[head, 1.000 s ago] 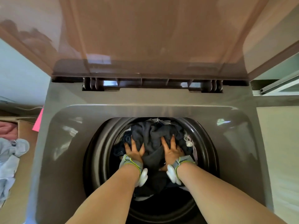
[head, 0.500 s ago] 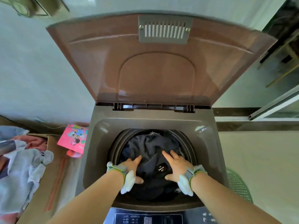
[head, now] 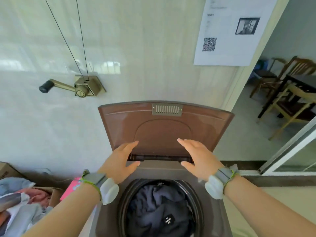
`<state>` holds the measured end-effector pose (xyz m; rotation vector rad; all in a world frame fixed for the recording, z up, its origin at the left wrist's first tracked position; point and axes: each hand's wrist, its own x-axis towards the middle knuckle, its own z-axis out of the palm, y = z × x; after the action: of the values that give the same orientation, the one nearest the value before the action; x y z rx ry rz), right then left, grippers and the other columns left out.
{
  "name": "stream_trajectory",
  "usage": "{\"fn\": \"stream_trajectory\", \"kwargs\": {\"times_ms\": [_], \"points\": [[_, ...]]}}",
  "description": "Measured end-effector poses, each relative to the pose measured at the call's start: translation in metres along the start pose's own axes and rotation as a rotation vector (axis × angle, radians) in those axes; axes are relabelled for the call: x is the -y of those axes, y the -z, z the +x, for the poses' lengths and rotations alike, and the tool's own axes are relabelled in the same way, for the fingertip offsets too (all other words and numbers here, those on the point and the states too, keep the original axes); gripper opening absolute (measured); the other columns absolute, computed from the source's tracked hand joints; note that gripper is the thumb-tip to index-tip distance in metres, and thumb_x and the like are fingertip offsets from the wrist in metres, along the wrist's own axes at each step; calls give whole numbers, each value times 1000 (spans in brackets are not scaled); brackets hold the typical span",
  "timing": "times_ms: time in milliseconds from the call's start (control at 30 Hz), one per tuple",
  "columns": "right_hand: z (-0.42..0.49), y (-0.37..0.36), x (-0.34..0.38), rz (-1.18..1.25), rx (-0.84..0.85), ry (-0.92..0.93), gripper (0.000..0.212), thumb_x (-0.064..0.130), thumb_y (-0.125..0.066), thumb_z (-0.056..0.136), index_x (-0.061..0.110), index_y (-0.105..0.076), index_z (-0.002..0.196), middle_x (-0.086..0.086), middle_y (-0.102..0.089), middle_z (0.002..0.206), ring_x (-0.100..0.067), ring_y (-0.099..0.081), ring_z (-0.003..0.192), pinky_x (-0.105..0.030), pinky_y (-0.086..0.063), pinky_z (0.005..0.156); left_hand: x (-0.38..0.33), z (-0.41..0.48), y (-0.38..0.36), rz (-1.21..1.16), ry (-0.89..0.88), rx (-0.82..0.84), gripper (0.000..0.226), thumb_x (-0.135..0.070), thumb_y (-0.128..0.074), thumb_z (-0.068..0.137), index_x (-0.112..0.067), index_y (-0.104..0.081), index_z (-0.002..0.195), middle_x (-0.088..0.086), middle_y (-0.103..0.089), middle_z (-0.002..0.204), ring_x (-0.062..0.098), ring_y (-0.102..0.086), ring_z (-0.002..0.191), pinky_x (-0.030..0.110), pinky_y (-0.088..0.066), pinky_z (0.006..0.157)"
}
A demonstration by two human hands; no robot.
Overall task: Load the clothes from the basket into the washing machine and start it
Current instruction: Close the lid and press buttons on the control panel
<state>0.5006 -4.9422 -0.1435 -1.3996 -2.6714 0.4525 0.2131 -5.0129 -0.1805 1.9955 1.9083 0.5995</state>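
A grey top-loading washing machine (head: 109, 226) stands below me with its brown lid (head: 164, 129) raised upright. Dark navy clothes (head: 153, 206) with a small black label fill the round drum. My left hand (head: 120, 160) and my right hand (head: 198, 159) are lifted above the drum, in front of the lid's lower part near the hinge. Both hands are open with fingers spread, palms facing each other, holding nothing. More clothes (head: 22, 202), grey, blue and pink, lie heaped at the lower left.
A cardboard box (head: 54, 194) and a pink item (head: 71, 187) sit left of the machine. A wall crank with two cords (head: 82, 86) and a printed sheet (head: 227, 31) hang on the white wall. Wooden chairs (head: 289, 100) and a sliding door frame (head: 290, 147) are at right.
My hands have left the dark clothes in the drum and risen toward the lid. My view has tilted up, showing more wall and the room at right.
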Motion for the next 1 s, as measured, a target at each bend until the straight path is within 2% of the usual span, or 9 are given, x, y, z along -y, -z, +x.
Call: {"fn": "stream_trajectory", "kwargs": {"times_ms": [133,233,333,400,567,667,800,867,1000], "points": [[23,49,16,-58,-260,22,70,31,-57,90,26,-23,150,-4,-25,157,-24,-22,144,-37,-23,116,-18,20,46,45,-50,-125,68,-36,-59,87,-28,-26,146,2,-37,147,23,-37,133,35,-35,108],[39,72,19,-141,-388,-6,71,29,-58,89,21,-23,150,-9,-22,157,-28,-22,144,-39,-20,117,-26,32,70,82,-72,-178,66,-31,-59,87,-23,-29,145,5,-35,148,26,-34,136,43,-31,111],[49,80,18,-258,-339,-76,76,32,-54,91,19,-10,153,-7,-15,160,-28,-16,146,-43,-16,118,-30,36,88,85,-91,-227,65,-27,-60,86,-20,-32,144,8,-36,147,27,-33,136,40,-28,113],[49,79,19,-275,-287,-112,77,33,-51,92,20,-7,153,-5,-20,158,-27,-19,145,-43,-17,118,-30,35,94,100,-91,-239,65,-27,-60,87,-20,-31,145,9,-35,147,28,-31,136,40,-26,114],[29,74,31,-239,-390,-119,62,37,-51,92,21,-30,147,-6,-46,132,-30,-43,121,-41,-31,108,-29,26,92,236,-70,-301,65,-27,-55,88,-23,-26,146,10,-31,150,33,-18,143,48,-12,117],[9,66,45,-197,-388,-78,51,39,-52,91,21,-44,138,-4,-51,121,-27,-47,112,-38,-37,100,-27,14,83,287,-78,-279,60,-27,-50,91,-25,-25,146,7,-34,149,30,-23,141,50,-6,116],[-17,48,60,-155,-328,-9,44,36,-53,91,21,-51,132,1,-54,122,-24,-47,112,-37,-39,95,-25,-11,64,261,-149,-281,43,-24,-40,94,-22,-45,136,3,-54,132,31,-45,126,54,-14,114],[-27,38,64,-145,-300,17,42,34,-52,92,21,-51,132,1,-56,124,-24,-49,112,-37,-39,96,-24,-27,55,256,-169,-290,43,-25,-34,90,-21,-54,128,2,-61,120,31,-54,112,55,-22,110],[-47,19,62,-48,-145,65,52,34,-57,90,21,-45,139,2,-57,127,-20,-51,115,-32,-38,97,-23,-61,40,243,-198,-242,42,-19,-45,83,-20,-59,122,2,-64,116,32,-60,103,53,-33,103]]}}
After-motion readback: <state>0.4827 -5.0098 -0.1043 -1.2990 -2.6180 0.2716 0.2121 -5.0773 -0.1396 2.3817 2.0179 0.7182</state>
